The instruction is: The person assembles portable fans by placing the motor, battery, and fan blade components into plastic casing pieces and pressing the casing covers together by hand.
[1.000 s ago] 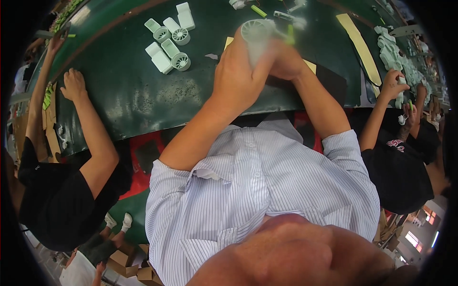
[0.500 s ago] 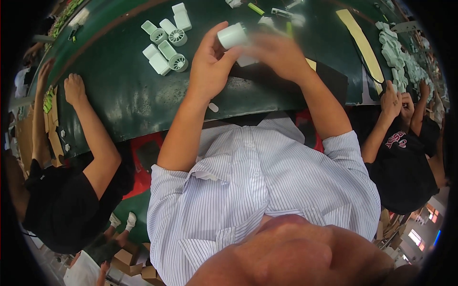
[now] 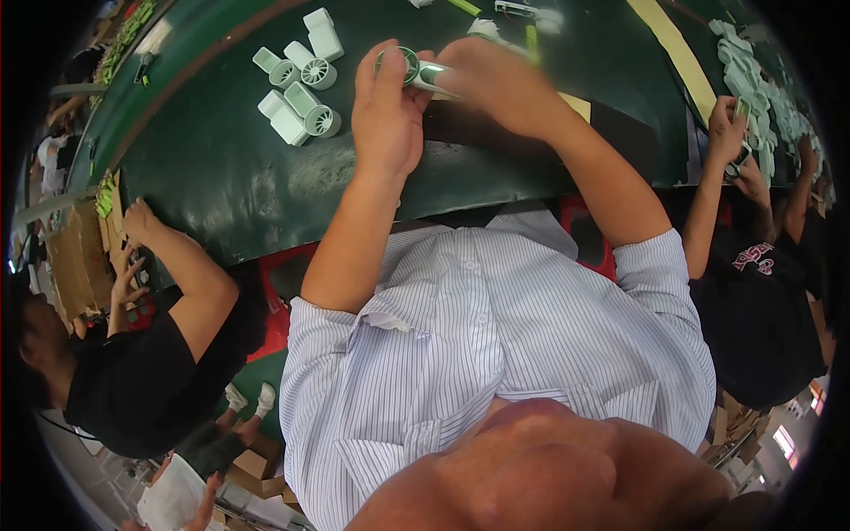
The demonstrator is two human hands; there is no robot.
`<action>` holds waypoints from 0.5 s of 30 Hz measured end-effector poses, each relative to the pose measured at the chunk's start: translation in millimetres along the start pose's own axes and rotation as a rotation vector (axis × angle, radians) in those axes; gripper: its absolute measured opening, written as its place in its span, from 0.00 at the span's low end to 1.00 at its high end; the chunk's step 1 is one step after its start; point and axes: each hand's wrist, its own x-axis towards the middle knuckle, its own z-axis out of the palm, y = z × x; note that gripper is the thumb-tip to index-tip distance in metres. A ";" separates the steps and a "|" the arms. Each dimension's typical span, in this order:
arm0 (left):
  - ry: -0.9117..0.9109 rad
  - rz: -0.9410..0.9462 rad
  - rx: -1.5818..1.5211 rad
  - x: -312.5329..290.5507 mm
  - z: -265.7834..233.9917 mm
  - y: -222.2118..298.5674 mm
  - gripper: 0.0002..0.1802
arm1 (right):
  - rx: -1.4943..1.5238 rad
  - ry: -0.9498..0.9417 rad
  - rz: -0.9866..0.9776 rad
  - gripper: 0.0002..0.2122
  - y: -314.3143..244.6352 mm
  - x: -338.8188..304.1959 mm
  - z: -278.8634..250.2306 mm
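Pale green fan part (image 3: 409,65) held up over the green surface (image 3: 221,177), pinched in the left hand (image 3: 388,111) with thumb and fingers curled round its ring. Right hand (image 3: 500,80) closed on the other end of the same piece, blurred, so exact finger placement impossible to tell.

Likely trouble, judged from this:
- Slipping out of the 2 hands, since the grip on the left sits only at the rim; a drop onto the surface probable.
- Knocking the 4 finished fan units (image 3: 301,84) lying just left of the left hand, if that wrist swings outward.
- Cracking thin ribs inside the ring through too hard a squeeze or twist.
- Bumping elbows with the neighbour in black (image 3: 133,372) on the left or the other neighbour's hands (image 3: 730,133) on the right, both close by.
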 end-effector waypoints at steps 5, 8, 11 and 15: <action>-0.129 -0.007 0.027 2.4 -8.0 -4.5 0.25 | 0.696 -0.262 0.671 0.21 -18.4 -2.9 -14.7; -0.374 0.006 0.183 2.8 -15.3 12.0 0.27 | 0.419 -0.202 0.431 0.22 -16.0 -9.0 -21.9; -0.479 -0.002 0.340 6.3 -30.9 26.3 0.30 | 0.089 -0.140 0.205 0.26 -26.8 -16.1 -25.3; -0.535 0.115 0.533 5.7 -34.1 35.4 0.35 | -0.004 -0.164 0.111 0.28 -24.2 -17.6 -21.5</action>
